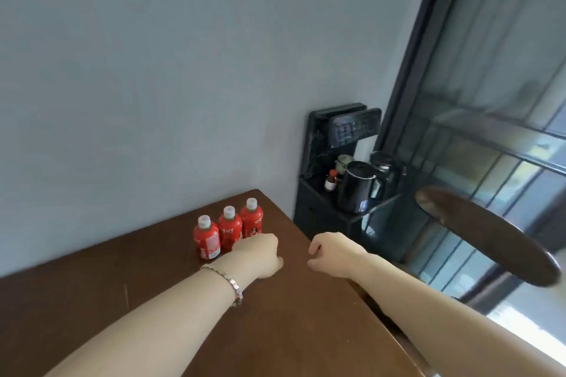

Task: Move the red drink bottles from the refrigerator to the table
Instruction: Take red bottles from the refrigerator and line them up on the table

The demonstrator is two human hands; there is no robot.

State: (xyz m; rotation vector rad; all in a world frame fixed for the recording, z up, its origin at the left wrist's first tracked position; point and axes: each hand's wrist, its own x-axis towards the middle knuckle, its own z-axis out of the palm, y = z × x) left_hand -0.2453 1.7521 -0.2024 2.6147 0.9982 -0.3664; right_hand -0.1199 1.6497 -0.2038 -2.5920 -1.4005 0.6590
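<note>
Bottles, three of them, red with white caps, stand upright in a close row on the dark brown wooden surface point(147, 291) near the grey wall: the left bottle point(207, 238), the middle bottle point(229, 229) and the right bottle point(251, 220), each just beside the next. In this head view the left hand point(260, 255), with a silver bracelet point(226, 283) on its wrist, hovers in front of the middle and right bottles, fingers curled into a loose fist and holding nothing. The right hand point(333, 254) is beside it over the surface's edge, also curled shut and empty. Beyond the corner a black stand point(315, 211) carries a black kettle point(356, 187) and a small brown bottle point(330, 180). A dark rounded chair back point(490, 232) stands at right before the window.
</note>
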